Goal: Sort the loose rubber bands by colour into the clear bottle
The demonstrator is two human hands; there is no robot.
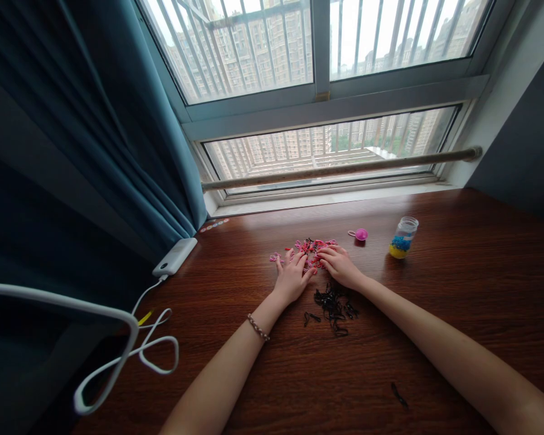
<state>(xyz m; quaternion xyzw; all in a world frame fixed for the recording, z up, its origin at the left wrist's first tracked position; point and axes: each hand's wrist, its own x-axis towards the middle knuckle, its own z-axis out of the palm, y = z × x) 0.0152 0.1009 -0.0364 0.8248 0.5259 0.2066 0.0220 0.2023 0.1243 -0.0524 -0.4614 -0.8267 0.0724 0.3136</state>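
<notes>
A pile of small pink and red bands point(315, 244), looking like rubber hair ties with a few dark ones mixed in, lies on the brown wooden table point(471, 290). My left hand point(292, 277) rests on the pile's left side, fingers spread and thumb pointing right. On the right side of the pile, my right hand point(342, 266) has its fingers stretched out, their tips touching the bands. What lies beneath the fingertips is partly hidden. Closer to me, just below the hands, is a separate heap of black bands point(333, 304). One black band point(398, 395) lies alone near the front.
A clear jar point(403, 238) with blue and yellow contents stands at the right. Left of it lies a pink round lid point(361, 234) with a loop. A white power bank point(175, 257) and white cable point(156, 344) are at the left, beside the blue curtain point(163, 151).
</notes>
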